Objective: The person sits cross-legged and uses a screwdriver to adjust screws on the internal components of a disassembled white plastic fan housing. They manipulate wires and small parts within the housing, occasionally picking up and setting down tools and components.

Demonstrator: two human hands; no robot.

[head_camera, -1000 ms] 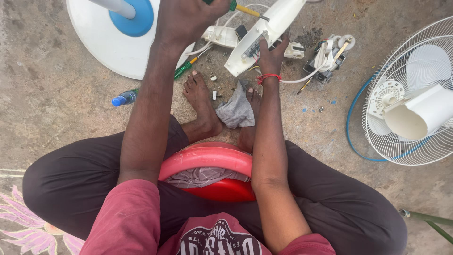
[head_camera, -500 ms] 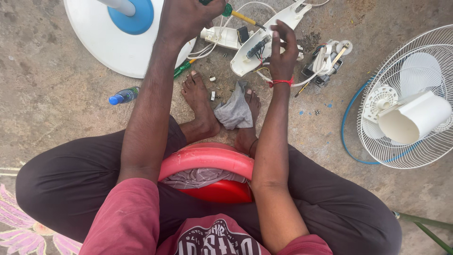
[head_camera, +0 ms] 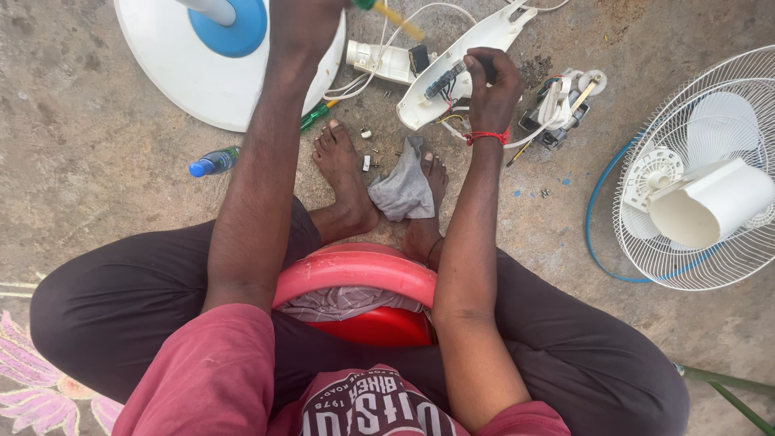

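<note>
Your right hand (head_camera: 492,81) pinches the switch block (head_camera: 444,79) inside the white fan housing (head_camera: 464,60), whose long axis runs up-right on the floor. Your left hand (head_camera: 311,20), farther left, is closed on a yellow-shafted screwdriver (head_camera: 395,16) pointing toward it.

Both arms reach forward; right hand (head_camera: 494,81) curled, fingers pinched; left hand (head_camera: 311,16) seemingly closed, partly cropped.

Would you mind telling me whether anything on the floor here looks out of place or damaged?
The white fan housing lies opened under the right hand, wires spilling out, and small screws are scattered loose by the bare feet.
</note>
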